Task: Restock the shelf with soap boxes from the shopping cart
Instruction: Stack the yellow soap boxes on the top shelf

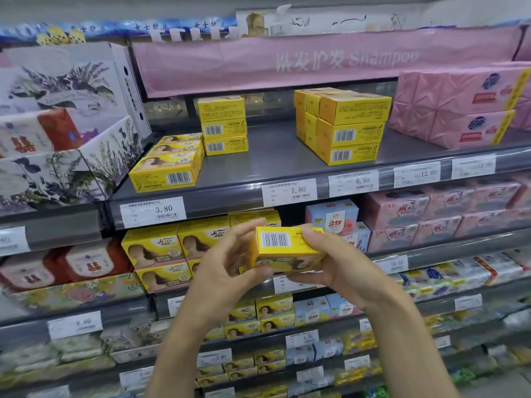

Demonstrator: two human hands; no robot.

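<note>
Soap box (283, 248): yellow, barcode side up, mid-air before shelf (273, 159). Left hand (227, 265) pinches left end; right hand (342, 268) grips right end. Probably orienting it to match stacks (344, 133) above.

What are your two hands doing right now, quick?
Left hand: holds the left end of the yellow soap box.
Right hand: grips the same box's right end, fingers on top, thumb underneath.

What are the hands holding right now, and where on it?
One yellow soap box: right hand grips its right end, left hand holds its left end.
</note>
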